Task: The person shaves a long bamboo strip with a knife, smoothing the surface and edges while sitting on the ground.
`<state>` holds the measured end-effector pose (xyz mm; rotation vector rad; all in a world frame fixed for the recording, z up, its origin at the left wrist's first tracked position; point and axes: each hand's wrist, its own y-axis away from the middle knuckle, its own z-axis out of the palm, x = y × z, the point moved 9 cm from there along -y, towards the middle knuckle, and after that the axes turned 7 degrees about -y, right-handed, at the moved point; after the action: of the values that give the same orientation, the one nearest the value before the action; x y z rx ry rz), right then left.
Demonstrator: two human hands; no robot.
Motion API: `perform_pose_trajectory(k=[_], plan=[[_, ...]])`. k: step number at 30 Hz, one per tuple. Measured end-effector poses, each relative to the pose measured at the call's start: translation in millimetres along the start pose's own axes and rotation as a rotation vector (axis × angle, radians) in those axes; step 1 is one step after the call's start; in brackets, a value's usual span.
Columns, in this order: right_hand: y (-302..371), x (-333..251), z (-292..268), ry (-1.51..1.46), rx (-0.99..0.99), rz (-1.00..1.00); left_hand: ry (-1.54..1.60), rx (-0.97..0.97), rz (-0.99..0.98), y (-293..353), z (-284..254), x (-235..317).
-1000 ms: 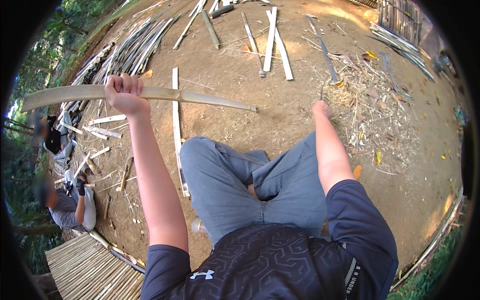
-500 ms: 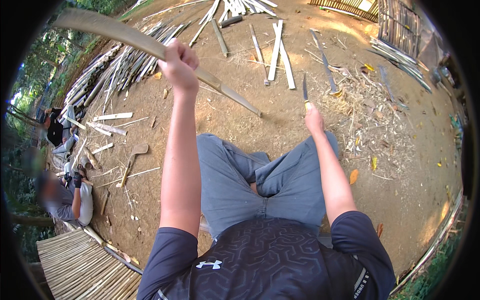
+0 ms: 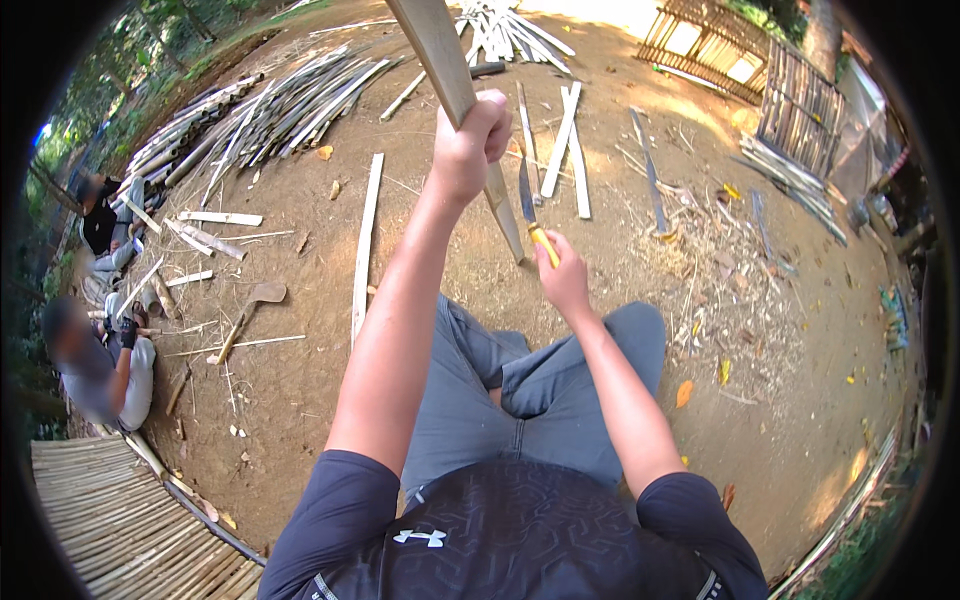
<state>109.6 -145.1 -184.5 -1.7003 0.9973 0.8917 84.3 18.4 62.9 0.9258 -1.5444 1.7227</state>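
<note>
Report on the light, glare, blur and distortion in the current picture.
Head view: dark round border, with edges bending toward the rim; head view: the ground burns out to white at the top, beside the bamboo fence; head view: the knife in the right hand and the bamboo strip in the left hand read clearly; head view: the nearer seated person's head is smeared.

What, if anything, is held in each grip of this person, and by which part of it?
The left grip holds a bamboo strip partway along its length; the right grip holds a knife by its yellow handle.
</note>
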Motion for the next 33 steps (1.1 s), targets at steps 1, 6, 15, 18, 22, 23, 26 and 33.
perform_pose_trajectory(k=[1,6,15,18,22,23,26,33], plan=[[-3,-3,6,-0.005,-0.011,-0.006,0.003,0.001,0.0,-3,-7,-1],[-8,54,25,0.297,-0.156,0.217,0.043,0.03,0.023,-17,-35,-1],[-40,60,47,0.156,-0.081,0.172,0.137,0.094,0.044,-63,-81,-23],[-54,71,48,0.104,-0.215,0.455,0.152,0.067,0.054,-82,-79,-29],[-70,-1,37,-0.055,0.036,0.134,0.237,-0.013,-0.037,-100,-76,-50],[-73,-12,28,-0.068,0.115,-0.018,0.25,-0.02,-0.042,-103,-72,-52],[-57,54,56,0.109,-0.116,0.244,0.244,0.001,-0.014,-106,-76,-51],[-36,176,49,0.329,-0.177,0.321,0.251,-0.007,0.037,-96,-88,-46]])
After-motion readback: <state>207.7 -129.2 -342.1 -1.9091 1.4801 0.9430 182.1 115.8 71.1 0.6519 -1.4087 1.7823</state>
